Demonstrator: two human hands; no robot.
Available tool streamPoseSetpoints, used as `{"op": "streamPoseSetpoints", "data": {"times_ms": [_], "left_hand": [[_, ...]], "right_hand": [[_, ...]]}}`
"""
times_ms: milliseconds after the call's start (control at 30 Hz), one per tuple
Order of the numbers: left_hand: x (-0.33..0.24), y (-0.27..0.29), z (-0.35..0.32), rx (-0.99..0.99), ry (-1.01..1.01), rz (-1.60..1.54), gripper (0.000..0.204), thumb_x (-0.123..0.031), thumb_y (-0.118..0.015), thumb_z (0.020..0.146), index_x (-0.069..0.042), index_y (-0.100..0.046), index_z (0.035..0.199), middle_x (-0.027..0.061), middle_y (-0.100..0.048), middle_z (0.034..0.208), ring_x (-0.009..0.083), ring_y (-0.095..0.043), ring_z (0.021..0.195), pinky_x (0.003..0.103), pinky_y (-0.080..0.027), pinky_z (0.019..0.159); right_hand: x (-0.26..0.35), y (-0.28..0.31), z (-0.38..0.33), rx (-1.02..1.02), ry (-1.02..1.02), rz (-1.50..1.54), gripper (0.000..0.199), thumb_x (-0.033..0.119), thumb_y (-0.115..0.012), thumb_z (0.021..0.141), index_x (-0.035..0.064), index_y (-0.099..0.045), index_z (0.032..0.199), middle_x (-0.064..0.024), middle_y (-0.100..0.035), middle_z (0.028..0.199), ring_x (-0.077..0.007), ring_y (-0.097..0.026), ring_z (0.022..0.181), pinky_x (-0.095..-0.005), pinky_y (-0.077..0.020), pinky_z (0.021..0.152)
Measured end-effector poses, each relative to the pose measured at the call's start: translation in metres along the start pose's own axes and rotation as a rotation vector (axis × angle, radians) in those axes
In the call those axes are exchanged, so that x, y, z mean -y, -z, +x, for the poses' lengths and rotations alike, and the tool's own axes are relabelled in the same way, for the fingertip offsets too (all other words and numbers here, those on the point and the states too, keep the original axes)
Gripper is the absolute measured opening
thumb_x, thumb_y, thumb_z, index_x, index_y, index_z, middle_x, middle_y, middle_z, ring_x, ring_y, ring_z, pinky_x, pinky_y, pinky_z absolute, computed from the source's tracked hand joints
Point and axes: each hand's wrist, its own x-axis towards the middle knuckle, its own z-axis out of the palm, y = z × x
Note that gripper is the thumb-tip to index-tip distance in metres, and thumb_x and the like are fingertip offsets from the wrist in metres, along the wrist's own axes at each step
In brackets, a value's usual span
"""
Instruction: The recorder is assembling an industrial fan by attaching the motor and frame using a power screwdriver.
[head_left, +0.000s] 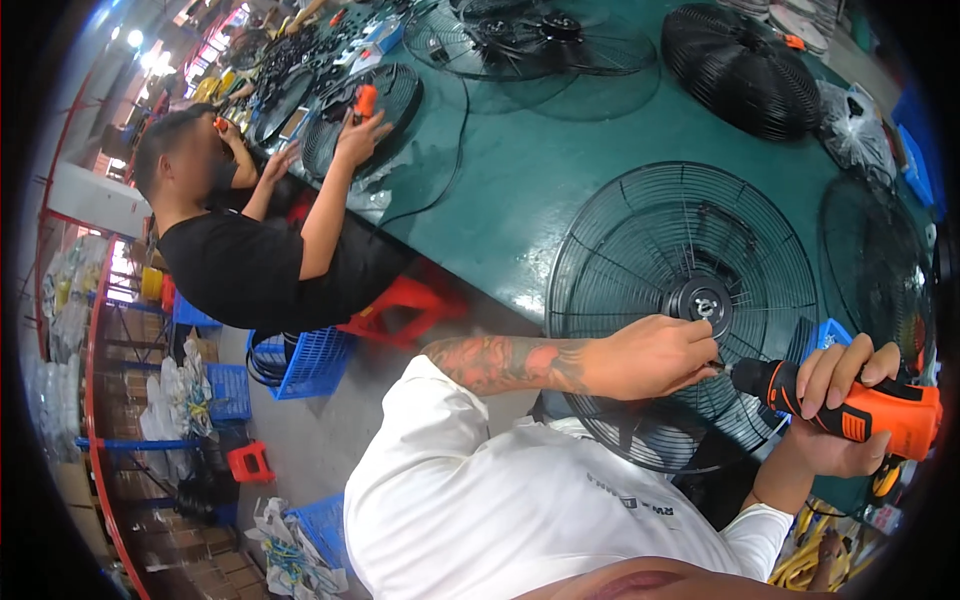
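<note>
My right hand point(845, 400) wraps round an orange and black cordless drill point(890, 415), its chuck pointing left. My left hand point(655, 357) is closed in a pinch at the tip of the drill's bit. Whatever its fingertips hold there is too small to make out. Beneath and beyond both hands lies a round black wire fan guard point(625, 240), with a dark hub plate point(697, 300) at its middle. The guard rests partly on the green table point(500, 215) and reaches over its near edge.
More black fan guards point(740, 70) and fan parts point(520, 45) lie along the table's far side. A clear plastic bag point(855, 130) sits at the far right. To the left, a co-worker in black point(250, 255) holds an orange tool point(365, 100). Blue crates point(305, 360) and red stools point(405, 310) stand on the floor.
</note>
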Motion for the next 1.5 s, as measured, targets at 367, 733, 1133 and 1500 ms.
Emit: {"op": "streamPoseSetpoints", "data": {"times_ms": [367, 733, 1133, 1500], "left_hand": [[0.031, 0.043, -0.019, -0.197, 0.211, 0.024, 0.054, -0.029, -0.089, 0.075, -0.002, -0.068, 0.117, 0.0106, -0.066, 0.082, 0.0227, -0.064, 0.067, 0.035, -0.052, 0.061], [0.138, 0.072, -0.086, -0.409, 0.835, -0.221, 0.046, -0.017, -0.072, 0.096, 0.008, -0.059, 0.132, -0.0057, -0.049, 0.073, 0.0045, -0.041, 0.067, 0.023, -0.035, 0.061], [0.152, 0.06, -0.085, -0.472, 0.809, -0.487, 0.036, -0.011, -0.063, 0.099, 0.007, -0.062, 0.13, -0.0006, -0.065, 0.097, 0.005, -0.052, 0.083, 0.02, -0.04, 0.074], [0.156, 0.052, -0.083, -0.596, 0.833, -0.63, 0.036, -0.005, -0.062, 0.098, 0.008, -0.062, 0.131, 0.003, -0.067, 0.105, 0.0063, -0.055, 0.089, 0.02, -0.042, 0.081]], "right_hand": [[-0.033, -0.005, 0.05, 0.168, -0.115, -0.021, 0.059, 0.055, -0.064, 0.089, 0.0062, -0.05, 0.12, -0.0066, -0.052, 0.086, -0.0157, -0.054, 0.062, -0.0324, -0.0449, 0.066], [-0.139, 0.027, 0.089, -0.097, -0.097, -0.177, 0.05, 0.047, -0.062, 0.094, 0.0002, -0.052, 0.108, -0.0134, -0.059, 0.075, -0.0233, -0.061, 0.056, -0.0353, -0.0532, 0.058], [-0.155, 0.029, 0.078, -0.05, -0.22, -0.084, 0.054, 0.043, -0.074, 0.088, -0.0019, -0.052, 0.108, -0.0161, -0.059, 0.078, -0.0254, -0.062, 0.065, -0.0359, -0.0534, 0.062], [-0.154, 0.028, 0.077, 0.044, -0.273, -0.041, 0.067, 0.054, -0.079, 0.08, -0.0032, -0.055, 0.103, -0.0144, -0.06, 0.08, -0.0241, -0.06, 0.067, -0.0353, -0.051, 0.063]]}}
